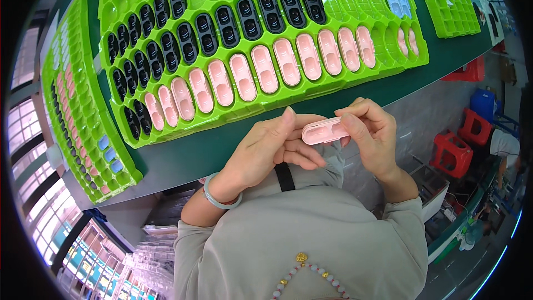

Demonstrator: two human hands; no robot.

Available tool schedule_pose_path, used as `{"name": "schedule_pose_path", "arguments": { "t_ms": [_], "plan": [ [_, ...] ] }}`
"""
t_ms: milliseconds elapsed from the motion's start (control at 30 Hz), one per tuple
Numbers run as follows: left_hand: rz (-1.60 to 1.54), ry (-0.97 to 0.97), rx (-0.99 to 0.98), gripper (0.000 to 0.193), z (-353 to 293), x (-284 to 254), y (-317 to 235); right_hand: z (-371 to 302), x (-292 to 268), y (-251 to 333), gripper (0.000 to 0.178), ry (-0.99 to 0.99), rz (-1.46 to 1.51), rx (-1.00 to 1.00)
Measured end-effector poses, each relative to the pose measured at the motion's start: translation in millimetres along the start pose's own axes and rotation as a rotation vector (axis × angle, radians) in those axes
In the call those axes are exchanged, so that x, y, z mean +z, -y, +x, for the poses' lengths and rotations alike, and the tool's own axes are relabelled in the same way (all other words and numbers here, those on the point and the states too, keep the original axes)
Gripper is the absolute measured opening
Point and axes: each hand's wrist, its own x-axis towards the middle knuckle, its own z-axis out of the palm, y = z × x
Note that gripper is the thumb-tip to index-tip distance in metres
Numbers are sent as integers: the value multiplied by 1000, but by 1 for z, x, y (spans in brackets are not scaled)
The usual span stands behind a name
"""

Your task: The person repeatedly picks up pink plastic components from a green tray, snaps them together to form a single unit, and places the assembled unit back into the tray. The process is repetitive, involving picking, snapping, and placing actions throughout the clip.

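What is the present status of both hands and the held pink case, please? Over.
Right hand pinching pink two-hollow case by its right end. Left hand open, contact with case unclear. No obstruction seen before green tray.

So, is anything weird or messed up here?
Nothing looks spilled, and the pink case in the right hand shows no damage. On the big green tray, two light blue pieces stand out because the rest are black or pink. Below them, two pink pieces sit apart from the long pink row.
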Motion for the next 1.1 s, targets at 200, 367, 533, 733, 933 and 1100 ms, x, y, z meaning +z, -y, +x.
{"name": "schedule_pose_path", "arguments": {
  "t_ms": [200, 367, 533, 733, 933, 1100],
  "plan": [
    [376, -96, 111, 33, -1, 7, 10, -3, 7, -4, 20, 62, 14, -34],
    [347, -113, 142, 35, 0, 4, 14, -8, 19, -3, 30, -40, -28, -204],
    [216, -95, 108, 39, -4, 2, 16, -2, 3, 3, 32, 74, -972, -988],
    [479, -152, 183, 40, -11, 16, 7, -2, 9, -9, 29, -118, -1175, -1241],
    [121, 46, -27, 46, -17, 6, 5, -5, 14, -6, 23, 29, -1177, -1256],
    [85, 53, -272, 47, -11, 2, 0, -8, 12, -15, 17, 120, -1169, -1278]
  ]
}}
